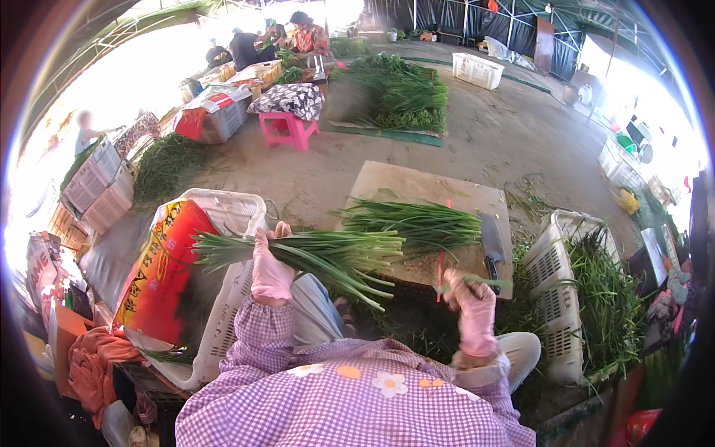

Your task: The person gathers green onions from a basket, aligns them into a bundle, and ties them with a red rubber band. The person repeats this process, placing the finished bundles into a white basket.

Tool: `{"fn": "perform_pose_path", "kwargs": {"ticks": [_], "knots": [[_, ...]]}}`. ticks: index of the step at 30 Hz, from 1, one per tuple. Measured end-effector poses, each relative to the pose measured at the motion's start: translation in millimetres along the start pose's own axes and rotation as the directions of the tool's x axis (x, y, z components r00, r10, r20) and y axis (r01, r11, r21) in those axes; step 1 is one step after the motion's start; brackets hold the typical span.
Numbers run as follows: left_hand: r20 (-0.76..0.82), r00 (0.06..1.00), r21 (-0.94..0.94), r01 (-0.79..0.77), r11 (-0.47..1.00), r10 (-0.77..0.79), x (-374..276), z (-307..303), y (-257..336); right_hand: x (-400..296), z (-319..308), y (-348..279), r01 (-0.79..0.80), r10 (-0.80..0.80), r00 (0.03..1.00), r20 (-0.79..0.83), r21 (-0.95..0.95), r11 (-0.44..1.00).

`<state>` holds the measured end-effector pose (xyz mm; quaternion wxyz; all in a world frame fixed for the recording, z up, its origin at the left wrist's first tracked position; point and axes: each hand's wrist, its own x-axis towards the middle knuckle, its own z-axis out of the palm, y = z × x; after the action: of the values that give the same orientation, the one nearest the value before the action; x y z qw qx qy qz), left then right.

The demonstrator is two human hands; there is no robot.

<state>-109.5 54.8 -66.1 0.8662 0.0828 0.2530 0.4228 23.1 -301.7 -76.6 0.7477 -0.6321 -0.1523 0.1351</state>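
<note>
My left hand (272, 262), in a pink glove, is closed around a loose bunch of green chives (335, 248), whose pale cut ends point right. My right hand (473, 307), gloved in pink as well, pinches a thin green leaf (485, 281) in front of the board's near edge. A second bunch of chives (410, 220) lies on the wooden board (391, 176), with a red strip (439, 274) hanging beside it. To the right of that bunch rests a cleaver (492, 240), its dark handle towards me.
At my left stands a white plastic crate (223, 329) lined with a red and yellow sack (167, 274). Another crate (550, 302) at the right holds greens (603, 296). A pink stool (287, 131), a large heap of greens (396, 92) and several people (304, 39) are farther off.
</note>
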Motion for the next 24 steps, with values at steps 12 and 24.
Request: {"fn": "perform_pose_path", "kwargs": {"ticks": [12,24], "knots": [[0.062,0.998,0.098,-0.031,0.995,0.025,-12,2,-31,48,64,23,0.342,-0.355,0.928,0.115,-0.639,0.689],[0.080,0.997,0.096,-0.003,0.995,-0.005,-15,-13,-57,62,86,21,-0.438,0.336,0.882,0.330,0.310,0.844]]}}
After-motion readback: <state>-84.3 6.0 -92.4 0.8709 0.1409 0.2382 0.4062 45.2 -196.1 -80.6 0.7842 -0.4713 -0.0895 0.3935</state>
